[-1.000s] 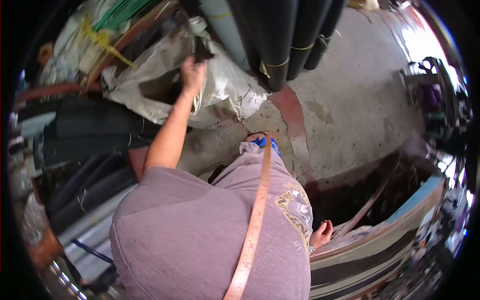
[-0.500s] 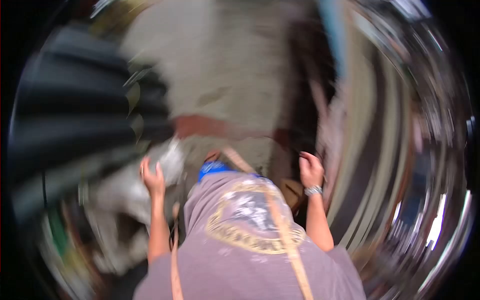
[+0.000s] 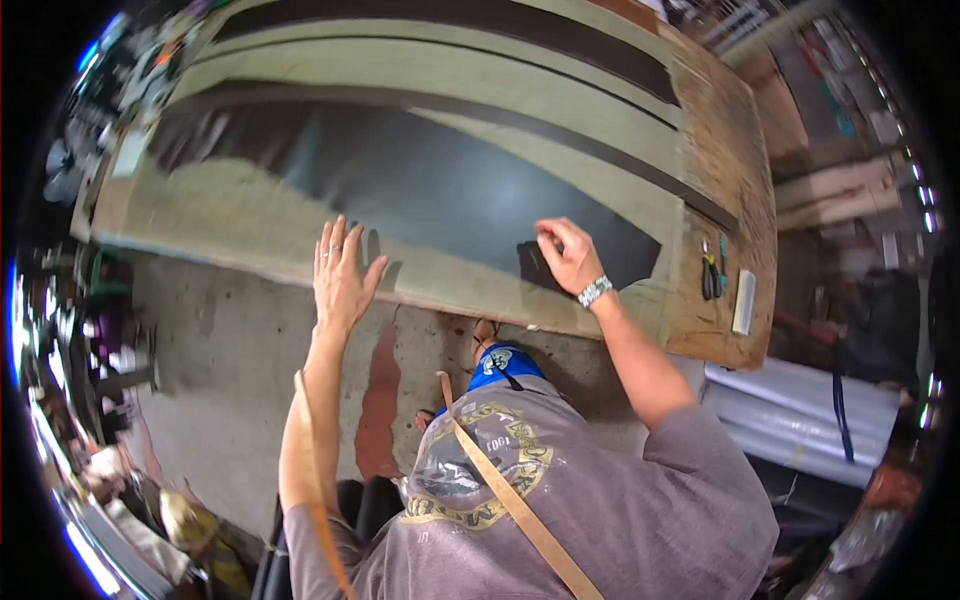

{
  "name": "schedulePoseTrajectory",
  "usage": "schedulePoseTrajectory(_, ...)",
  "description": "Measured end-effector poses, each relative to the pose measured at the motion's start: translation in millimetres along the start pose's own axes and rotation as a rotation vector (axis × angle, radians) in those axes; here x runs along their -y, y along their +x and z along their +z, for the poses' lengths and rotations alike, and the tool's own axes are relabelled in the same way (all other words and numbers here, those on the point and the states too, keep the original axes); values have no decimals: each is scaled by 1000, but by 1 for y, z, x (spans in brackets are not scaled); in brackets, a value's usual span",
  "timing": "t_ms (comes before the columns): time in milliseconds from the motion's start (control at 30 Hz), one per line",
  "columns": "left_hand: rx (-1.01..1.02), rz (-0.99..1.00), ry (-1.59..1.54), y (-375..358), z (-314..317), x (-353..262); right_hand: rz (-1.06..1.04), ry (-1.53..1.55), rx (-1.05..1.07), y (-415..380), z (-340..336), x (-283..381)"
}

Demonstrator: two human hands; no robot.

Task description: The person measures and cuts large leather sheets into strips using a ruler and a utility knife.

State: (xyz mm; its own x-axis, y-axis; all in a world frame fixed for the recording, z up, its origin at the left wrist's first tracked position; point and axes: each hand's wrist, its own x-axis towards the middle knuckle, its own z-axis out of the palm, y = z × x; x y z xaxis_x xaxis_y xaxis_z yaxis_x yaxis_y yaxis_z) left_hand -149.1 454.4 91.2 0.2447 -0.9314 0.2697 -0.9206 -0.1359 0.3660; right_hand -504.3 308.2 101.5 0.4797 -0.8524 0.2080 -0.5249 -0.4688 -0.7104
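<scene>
A large dark brown leather sheet [image 3: 420,185] lies across the worktable [image 3: 715,130], its left end wrinkled and its right end cut at an angle. My left hand [image 3: 345,272] is open, fingers spread, over the table's front edge, just short of the leather; a ring shows on one finger. Over the right part of the sheet is my right hand [image 3: 570,255], its fingers curled together and a watch [image 3: 594,291] on the wrist. Whatever those fingers may hold is hidden. Under them is a small dark patch, perhaps shadow.
Long dark strips [image 3: 600,150] lie behind the sheet. Black-handled pliers [image 3: 710,275], a teal tool [image 3: 722,262] and a white block [image 3: 743,302] sit at the table's right end. Silvery rolls [image 3: 800,410] stand to the lower right. Concrete floor [image 3: 250,340] lies below the front edge.
The view has turned from a blurred floor passage to the worktable with the leather. Both hands, earlier held low at my sides, are now raised forward over the table.
</scene>
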Motion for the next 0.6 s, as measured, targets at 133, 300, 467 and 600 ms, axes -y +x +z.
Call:
schedulePoseTrajectory(133, 42, -126, 226, 61, 72, -38, -119, -409, -258, 82, -83, -115)
schedulePoseTrajectory(300, 109, -182, 151, 74, 67, -44, 578, -664, -4, 97, -241, -274)
schedulePoseTrajectory(467, 95, -229, 82, 63, 64, -36, 397, -778, 378, 47, -270, -343)
schedulePoseTrajectory(600, 195, -124, 99, 61, 59, -44, 489, -822, 349, 54, -259, -285)
